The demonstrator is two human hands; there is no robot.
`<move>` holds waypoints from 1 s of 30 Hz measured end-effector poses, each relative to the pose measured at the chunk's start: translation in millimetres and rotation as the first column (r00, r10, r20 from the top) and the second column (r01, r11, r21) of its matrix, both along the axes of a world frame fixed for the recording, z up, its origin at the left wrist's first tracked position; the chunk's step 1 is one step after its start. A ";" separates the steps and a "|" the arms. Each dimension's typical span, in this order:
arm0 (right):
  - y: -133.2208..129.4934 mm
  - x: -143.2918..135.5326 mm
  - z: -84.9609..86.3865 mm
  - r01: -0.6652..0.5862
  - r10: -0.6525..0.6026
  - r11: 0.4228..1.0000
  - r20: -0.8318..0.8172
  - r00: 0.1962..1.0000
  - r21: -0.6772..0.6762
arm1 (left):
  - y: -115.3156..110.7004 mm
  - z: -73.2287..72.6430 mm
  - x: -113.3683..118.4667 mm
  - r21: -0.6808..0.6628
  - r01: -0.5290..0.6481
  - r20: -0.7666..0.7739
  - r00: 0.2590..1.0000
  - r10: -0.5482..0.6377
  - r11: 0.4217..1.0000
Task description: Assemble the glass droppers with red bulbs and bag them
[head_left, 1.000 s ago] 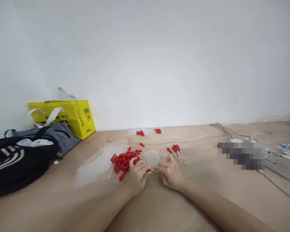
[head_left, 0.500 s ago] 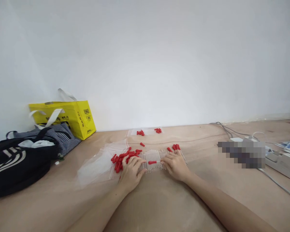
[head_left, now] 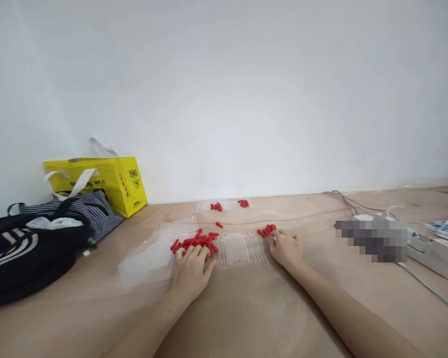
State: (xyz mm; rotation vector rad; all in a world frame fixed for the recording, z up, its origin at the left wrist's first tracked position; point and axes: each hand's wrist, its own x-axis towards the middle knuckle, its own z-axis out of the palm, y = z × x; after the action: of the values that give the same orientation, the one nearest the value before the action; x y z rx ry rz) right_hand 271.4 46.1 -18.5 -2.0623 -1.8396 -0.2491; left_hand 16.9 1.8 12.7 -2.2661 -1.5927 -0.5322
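My left hand [head_left: 193, 266] rests over a heap of red rubber bulbs [head_left: 194, 242], its fingers apart and bent onto them, thumb toward the tubes. A row of thin clear tubes [head_left: 241, 249] lies side by side between my hands. On the right, my right hand [head_left: 286, 251] touches the edge of a small group of red bulbs [head_left: 266, 231]; its fingers are bent and partly spread, with no held thing showing. One loose red bulb [head_left: 219, 224] lies beyond the tubes. Beneath and left of the heap are clear plastic bags [head_left: 145, 263].
Farther back lies another clear bag with red bulbs [head_left: 243, 203] on it. A yellow bag [head_left: 129, 184], a striped bag [head_left: 99, 219] and a black bag [head_left: 33, 268] stand at left. A white power strip [head_left: 436, 256] with cables and a blurred-out patch is at right.
My hands have moved apart, left hand leftward onto the heap, right hand to the right. The red bulb that lay on the tubes is gone from there.
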 end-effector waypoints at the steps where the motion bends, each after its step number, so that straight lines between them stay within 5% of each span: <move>1: -0.5 -0.3 0.1 0.001 -0.001 1.000 0.007 1.000 -0.010 | 0.1 0.7 -0.3 -0.013 -0.004 -0.005 1.000 0.004 1.000; 13: -9.8 -17.8 4.7 -0.076 0.077 0.997 -0.051 0.996 0.013 | -3.7 15.3 -4.8 -0.196 -0.123 -0.052 0.992 0.115 0.973; 24: -6.0 -28.7 7.4 -0.033 0.025 0.991 -0.062 0.998 -0.129 | 11.2 -0.8 2.4 0.034 -0.064 -0.071 0.995 0.066 0.997; 30: -6.1 -30.4 8.3 -0.051 0.044 0.991 -0.061 0.997 -0.120 | 19.9 -6.2 10.0 0.042 0.047 -0.087 0.995 -0.043 0.998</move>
State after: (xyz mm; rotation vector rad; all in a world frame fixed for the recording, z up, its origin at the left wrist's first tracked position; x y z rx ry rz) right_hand 241.0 40.1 -10.2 -2.0789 -1.9088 -0.0652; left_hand 26.9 21.7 6.5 -2.2653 -1.4779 -0.4704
